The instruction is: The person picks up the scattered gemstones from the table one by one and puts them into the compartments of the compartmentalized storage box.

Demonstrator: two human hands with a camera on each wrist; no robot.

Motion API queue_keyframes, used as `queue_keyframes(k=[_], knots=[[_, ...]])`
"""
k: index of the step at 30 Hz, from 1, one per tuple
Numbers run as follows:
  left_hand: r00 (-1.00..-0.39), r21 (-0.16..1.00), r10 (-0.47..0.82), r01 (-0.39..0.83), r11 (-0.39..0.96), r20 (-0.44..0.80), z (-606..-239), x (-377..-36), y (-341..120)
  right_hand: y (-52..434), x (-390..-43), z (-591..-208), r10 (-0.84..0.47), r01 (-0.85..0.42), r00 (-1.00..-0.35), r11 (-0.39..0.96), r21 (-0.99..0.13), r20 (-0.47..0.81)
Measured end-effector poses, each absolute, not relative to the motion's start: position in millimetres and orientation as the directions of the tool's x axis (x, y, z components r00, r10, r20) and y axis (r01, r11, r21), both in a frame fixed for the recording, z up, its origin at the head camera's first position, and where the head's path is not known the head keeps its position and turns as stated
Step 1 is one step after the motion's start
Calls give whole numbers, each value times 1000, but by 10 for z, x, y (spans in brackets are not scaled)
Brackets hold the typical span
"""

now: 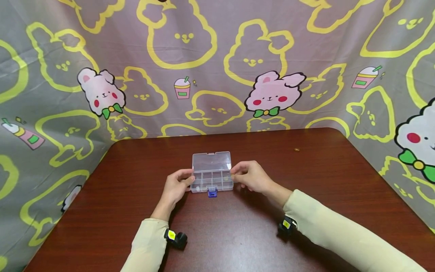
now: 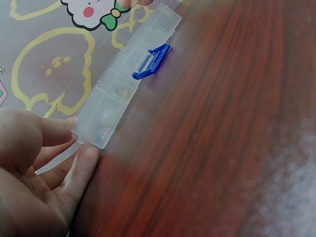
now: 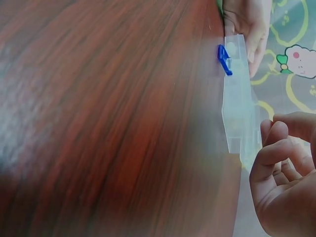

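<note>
A clear plastic compartment box point(image 1: 206, 185) lies on the table with its lid point(image 1: 211, 161) raised at the back. Its blue latch point(image 1: 212, 192) hangs open at the front. My left hand point(image 1: 176, 186) pinches the box's left end between thumb and fingers. Close against the right end is my right hand point(image 1: 253, 176), its fingers curled and thumb and forefinger tips together; I cannot tell whether something small is between them. A whitish round piece point(image 2: 107, 118) and a yellowish one point(image 2: 123, 92) show through the box wall in the left wrist view.
A small brownish ring-like piece point(image 1: 296, 150) lies toward the back right of the dark wooden table point(image 1: 136, 158). Behind the table hangs a patterned cloth point(image 1: 217, 75), and it also runs along both sides.
</note>
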State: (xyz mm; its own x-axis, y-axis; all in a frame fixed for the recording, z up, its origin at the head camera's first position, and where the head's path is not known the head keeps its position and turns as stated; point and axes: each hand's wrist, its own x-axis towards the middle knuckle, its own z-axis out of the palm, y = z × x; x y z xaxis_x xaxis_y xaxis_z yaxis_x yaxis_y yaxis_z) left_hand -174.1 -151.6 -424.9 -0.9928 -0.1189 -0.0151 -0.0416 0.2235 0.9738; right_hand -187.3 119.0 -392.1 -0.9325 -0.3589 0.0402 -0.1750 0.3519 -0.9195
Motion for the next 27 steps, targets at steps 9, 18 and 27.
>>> queue_keyframes(k=[9,18,27], knots=[[-993,976,-116,-39,213,-15,-4254,-1745,-1519,1065,-1882,-3929,-376,-187,-925,337,-923,50],[-993,976,-116,-36,213,-11,-4274,-1759,-1524,956,-1899,-3959,-409,-263,-905,323,-909,116],[-993,975,-114,-23,219,3,-4277,-1755,-1527,878,-1896,-3964,-435,-273,-892,305,-913,121]])
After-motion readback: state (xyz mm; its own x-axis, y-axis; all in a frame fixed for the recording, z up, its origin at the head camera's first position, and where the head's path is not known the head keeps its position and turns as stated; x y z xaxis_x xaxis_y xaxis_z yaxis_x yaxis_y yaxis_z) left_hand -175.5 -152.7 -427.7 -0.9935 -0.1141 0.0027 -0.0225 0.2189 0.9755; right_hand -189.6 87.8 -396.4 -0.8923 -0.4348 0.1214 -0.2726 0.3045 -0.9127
